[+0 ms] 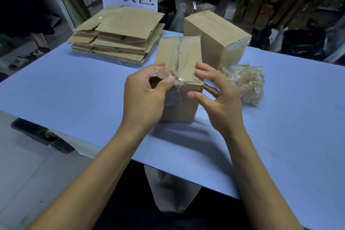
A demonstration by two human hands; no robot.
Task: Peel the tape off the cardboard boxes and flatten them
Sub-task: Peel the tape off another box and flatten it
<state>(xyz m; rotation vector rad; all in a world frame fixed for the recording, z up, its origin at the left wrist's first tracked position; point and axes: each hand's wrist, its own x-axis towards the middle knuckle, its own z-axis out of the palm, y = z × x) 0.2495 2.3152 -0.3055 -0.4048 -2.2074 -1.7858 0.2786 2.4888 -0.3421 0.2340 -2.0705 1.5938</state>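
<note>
Now left hand (147,97) pinching tape (164,75) — right hand (218,99) steadying box (180,61)

The box (179,73) under my hands is matt brown corrugated cardboard; the tape (179,78) across its top is clear, glossy plastic film, wrinkled. At 3 o'clock, the tape wad (244,82) is crinkled and shiny. The table (74,89) is smooth, matt pale blue.

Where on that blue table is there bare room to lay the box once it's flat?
Bare blue table lies left of the near box, in front of the flattened stack. The right side is crowded: second box and tape wad, though bare beyond the wad.
</note>
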